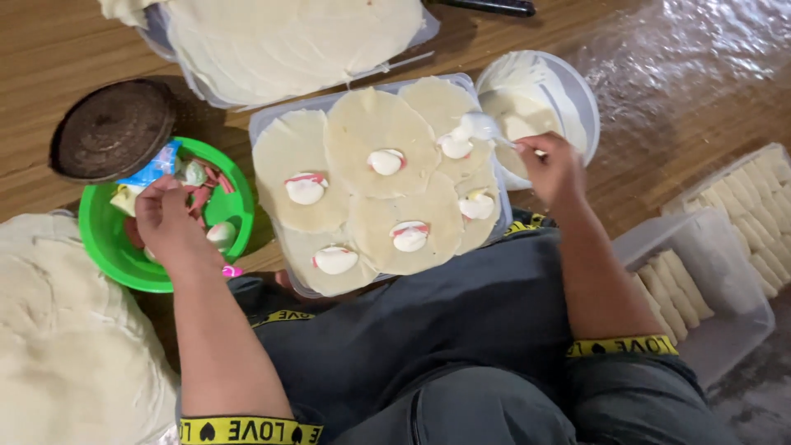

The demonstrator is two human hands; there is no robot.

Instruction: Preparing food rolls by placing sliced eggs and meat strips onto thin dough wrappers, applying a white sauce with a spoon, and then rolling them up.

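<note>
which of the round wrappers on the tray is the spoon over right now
The back right wrapper, nearest the white bowl. The right hand holds the spoon just above its white dollop; the other wrappers have their filling and nothing over them.

The person wears a dark grey top (461, 330). Its short sleeves end in yellow bands (622, 346) with black letters and hearts.
</note>
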